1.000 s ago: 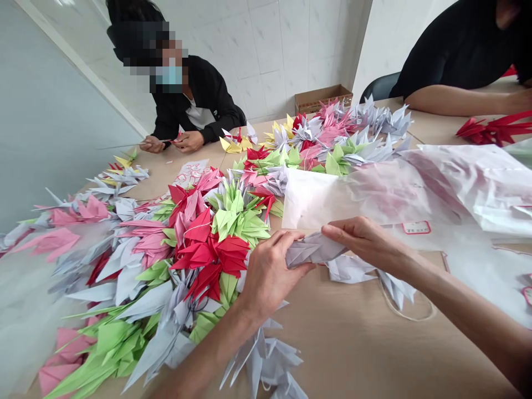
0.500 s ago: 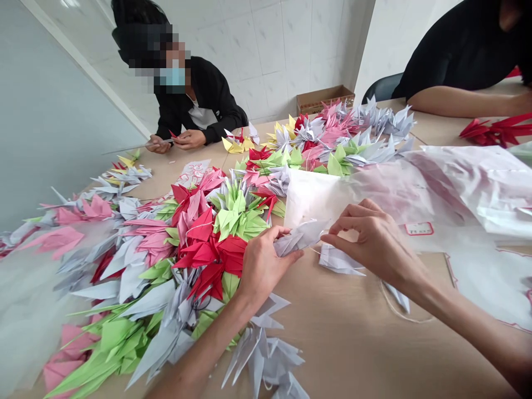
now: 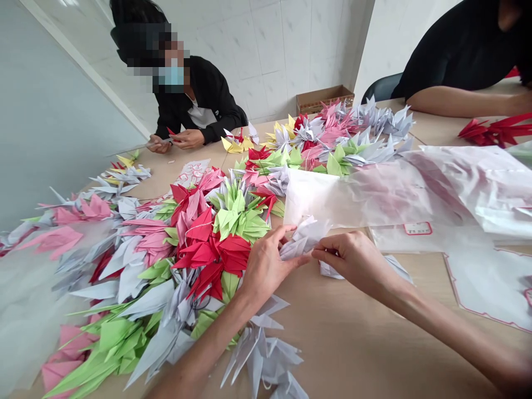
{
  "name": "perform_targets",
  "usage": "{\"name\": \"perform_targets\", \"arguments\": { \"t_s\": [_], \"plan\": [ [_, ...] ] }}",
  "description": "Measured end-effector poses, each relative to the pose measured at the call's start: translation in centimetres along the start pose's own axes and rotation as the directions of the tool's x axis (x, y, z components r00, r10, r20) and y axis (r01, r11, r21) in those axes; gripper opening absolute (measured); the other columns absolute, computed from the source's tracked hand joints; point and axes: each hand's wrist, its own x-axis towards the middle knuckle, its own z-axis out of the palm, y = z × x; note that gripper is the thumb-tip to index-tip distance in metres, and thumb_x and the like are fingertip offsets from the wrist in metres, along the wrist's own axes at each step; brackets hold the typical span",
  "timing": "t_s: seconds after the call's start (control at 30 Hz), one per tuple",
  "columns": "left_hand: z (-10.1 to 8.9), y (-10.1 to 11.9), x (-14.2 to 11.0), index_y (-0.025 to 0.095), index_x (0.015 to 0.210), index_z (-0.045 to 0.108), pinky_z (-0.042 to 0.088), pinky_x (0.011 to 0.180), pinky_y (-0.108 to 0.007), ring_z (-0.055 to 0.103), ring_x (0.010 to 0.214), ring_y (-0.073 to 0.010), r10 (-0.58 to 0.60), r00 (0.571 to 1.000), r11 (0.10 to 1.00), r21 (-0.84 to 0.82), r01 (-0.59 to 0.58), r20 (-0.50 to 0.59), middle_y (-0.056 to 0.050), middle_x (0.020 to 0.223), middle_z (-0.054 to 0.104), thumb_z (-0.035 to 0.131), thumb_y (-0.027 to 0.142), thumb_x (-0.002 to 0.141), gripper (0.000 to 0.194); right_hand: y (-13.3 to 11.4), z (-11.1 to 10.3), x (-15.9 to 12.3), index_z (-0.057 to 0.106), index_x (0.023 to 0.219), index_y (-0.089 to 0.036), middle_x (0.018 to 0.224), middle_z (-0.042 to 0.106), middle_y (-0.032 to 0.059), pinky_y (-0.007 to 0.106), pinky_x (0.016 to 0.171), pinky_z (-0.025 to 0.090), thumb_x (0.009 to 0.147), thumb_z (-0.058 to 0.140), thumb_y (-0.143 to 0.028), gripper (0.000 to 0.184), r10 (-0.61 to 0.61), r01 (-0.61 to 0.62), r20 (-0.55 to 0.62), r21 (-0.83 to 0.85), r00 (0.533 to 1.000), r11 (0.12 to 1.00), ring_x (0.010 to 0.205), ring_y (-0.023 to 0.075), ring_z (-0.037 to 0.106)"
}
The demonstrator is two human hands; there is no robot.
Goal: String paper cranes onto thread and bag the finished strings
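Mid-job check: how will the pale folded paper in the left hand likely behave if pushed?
The pale folded paper is probably light for its size, since it looks like thin sheets. Its sharp creases may add some stiffness, but squeezing hard could crush it. The pointed tips beyond the left hand likely bend easily.

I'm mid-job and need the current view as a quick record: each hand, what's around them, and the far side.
Left hand: holding a pale folded-paper bunch between thumb and fingers
Right hand: fingertips together, close by the bunch; whether they grip anything is unclear
Left of hands: heaped folded paper in red, green, pink and pale shades
Beyond right hand: translucent plastic
Far side: a co-worker's hand; cardboard box
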Motion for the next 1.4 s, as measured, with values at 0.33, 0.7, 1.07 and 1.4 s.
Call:
{"name": "perform_targets", "arguments": {
  "t_s": [0.33, 0.7, 1.07, 1.4],
  "plan": [
    [1.0, 0.8, -0.7, 0.026, 0.110, 0.057, 0.048, 0.079, -0.028, 0.060, 0.092, -0.0180, 0.094, 0.996, 0.993, 0.076, -0.093, -0.005, -0.001, 0.105, 0.062, 0.073, 0.029, 0.066, 0.047, -0.2, -0.7, 0.2, 0.062, 0.064, -0.017, 0.053, 0.048, -0.0029, 0.022, 0.050, 0.027, 0.083, 0.046, -0.028, 0.027, -0.027, 0.018, 0.086, 0.102, 0.996, 0.995, 0.051, 0.0087, 0.039],
    [2.1, 0.2, -0.8, 0.023, 0.102, 0.059, 0.049, 0.077, -0.029, 0.060, 0.088, -0.0178, 0.071, 0.995, 0.987, 0.148, -0.060, -0.066, -0.002, 0.097, 0.061, 0.066, 0.022, 0.067, 0.035, 1.3, -2.7, 0.6, 0.061, 0.062, -0.018, 0.049, 0.046, -0.0019, 0.023, 0.049, 0.025, 0.080, 0.044, -0.027, 0.027, 0.004, 0.009, 0.103, -0.123, 0.995, 0.992, 0.047, 0.0090, 0.036],
    [1.4, 0.9, -1.1, 0.023, 0.102, 0.056, 0.047, 0.081, -0.031, 0.057, 0.095, -0.0193, 0.083, 0.991, 0.976, 0.192, -0.101, 0.102, -0.002, 0.099, 0.057, 0.070, 0.020, 0.065, 0.040, 3.0, -2.5, 0.8, 0.055, 0.057, -0.018, 0.058, 0.057, 0.0044, 0.027, 0.047, 0.016, 0.076, 0.041, -0.019, 0.024, 0.098, -0.104, -0.040, -0.540, 0.994, 0.835, 0.047, 0.0118, 0.043],
    [-0.8, 2.6, -2.4, 0.017, 0.106, 0.050, 0.048, 0.077, -0.035, 0.059, 0.093, -0.0249, -0.091, 0.962, 0.852, 0.520, -0.058, 0.258, -0.008, 0.103, 0.056, 0.070, 0.022, 0.071, 0.041, 3.5, -4.1, 0.9, 0.064, 0.090, -0.022, 0.085, 0.067, 0.0033, 0.024, 0.051, 0.028, 0.086, 0.038, -0.023, 0.026, 0.079, -0.142, -0.160, -0.436, 0.984, 0.889, 0.066, 0.0152, 0.059]
  ]
}}
